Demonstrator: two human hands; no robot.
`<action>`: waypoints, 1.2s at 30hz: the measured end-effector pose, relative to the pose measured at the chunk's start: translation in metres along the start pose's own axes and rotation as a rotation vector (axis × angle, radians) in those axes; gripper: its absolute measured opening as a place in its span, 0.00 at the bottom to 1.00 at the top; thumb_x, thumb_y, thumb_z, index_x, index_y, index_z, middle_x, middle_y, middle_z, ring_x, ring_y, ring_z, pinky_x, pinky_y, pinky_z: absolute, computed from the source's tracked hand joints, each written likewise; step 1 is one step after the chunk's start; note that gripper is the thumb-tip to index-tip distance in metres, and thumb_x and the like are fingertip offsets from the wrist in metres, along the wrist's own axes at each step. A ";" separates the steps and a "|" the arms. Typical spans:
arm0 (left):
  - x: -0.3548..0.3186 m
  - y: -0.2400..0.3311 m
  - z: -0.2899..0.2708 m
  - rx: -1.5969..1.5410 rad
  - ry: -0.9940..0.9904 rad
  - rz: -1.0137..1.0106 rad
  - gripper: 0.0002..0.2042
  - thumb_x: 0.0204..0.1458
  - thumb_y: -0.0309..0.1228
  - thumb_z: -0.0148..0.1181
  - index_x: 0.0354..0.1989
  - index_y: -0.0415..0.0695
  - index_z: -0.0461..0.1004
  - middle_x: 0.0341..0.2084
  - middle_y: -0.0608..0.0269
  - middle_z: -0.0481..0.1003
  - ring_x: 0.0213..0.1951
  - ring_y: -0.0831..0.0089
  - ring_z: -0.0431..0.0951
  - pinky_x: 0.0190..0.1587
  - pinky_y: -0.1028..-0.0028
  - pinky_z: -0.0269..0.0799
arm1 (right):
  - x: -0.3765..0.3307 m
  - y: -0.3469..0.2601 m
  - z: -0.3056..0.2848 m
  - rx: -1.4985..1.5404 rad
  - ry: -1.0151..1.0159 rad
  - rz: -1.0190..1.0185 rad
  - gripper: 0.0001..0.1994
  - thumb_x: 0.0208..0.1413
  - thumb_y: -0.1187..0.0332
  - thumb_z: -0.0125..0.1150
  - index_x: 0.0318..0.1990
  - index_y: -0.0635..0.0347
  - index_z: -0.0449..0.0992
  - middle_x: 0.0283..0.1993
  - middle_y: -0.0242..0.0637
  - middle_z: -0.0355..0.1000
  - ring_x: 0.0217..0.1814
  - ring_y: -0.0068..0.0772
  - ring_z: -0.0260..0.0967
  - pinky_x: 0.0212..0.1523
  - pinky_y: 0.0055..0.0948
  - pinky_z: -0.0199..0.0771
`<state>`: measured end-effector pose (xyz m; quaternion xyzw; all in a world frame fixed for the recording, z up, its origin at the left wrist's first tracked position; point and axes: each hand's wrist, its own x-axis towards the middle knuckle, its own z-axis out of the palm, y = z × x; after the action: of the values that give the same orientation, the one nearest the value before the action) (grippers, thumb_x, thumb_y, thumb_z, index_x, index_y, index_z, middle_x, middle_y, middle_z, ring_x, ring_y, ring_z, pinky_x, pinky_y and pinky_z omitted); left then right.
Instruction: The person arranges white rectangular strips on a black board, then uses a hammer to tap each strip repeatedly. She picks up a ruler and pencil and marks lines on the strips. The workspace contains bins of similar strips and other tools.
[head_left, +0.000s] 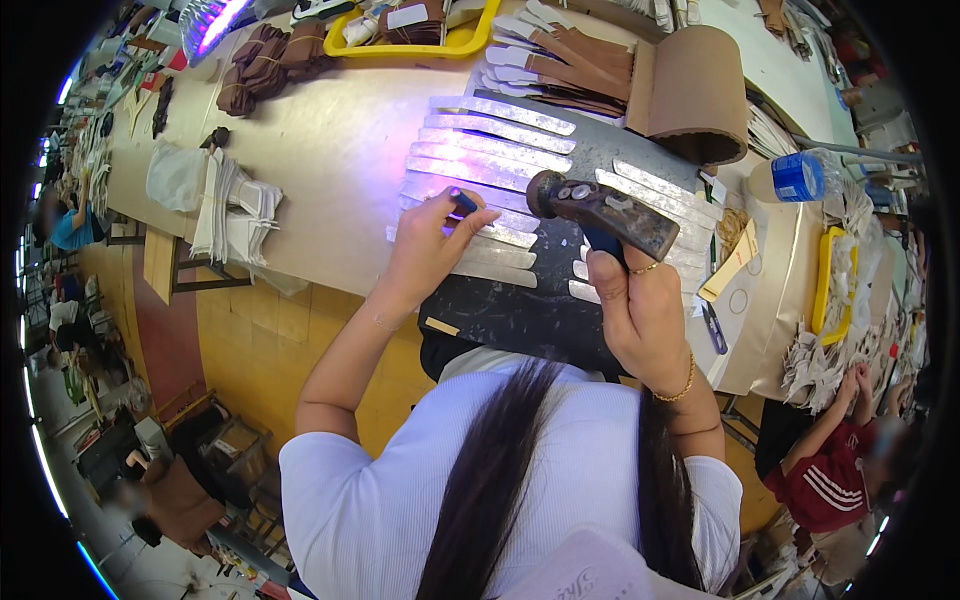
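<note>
From the head view, the left hand [432, 247] was closed on a small blue tool [462, 203], perhaps a pen, its tip on a silver strip [487, 232]. The right hand [632, 300] gripped a hammer [600, 210] just above the strips. The strips lay in rows on a dark mat [510, 315] on the worktop [330, 140].

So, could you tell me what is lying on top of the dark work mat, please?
Rows of silvery strips lie on the dark work mat. The left hand and the hammer in the right hand cover several strips.
</note>
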<state>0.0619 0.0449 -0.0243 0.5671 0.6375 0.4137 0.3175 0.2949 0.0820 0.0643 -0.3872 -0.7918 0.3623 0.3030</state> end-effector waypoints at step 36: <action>-0.008 -0.021 0.016 0.246 0.046 0.226 0.10 0.54 0.33 0.67 0.35 0.40 0.75 0.23 0.53 0.76 0.28 0.54 0.79 0.30 0.63 0.73 | -0.003 -0.011 0.002 -0.101 -0.098 -0.097 0.15 0.63 0.69 0.56 0.54 0.66 0.70 0.33 0.50 0.74 0.26 0.52 0.73 0.26 0.43 0.72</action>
<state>0.0675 0.0399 -0.0512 0.6604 0.6225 0.3782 0.1825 0.2908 0.0746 0.0716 -0.3447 -0.8409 0.3255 0.2612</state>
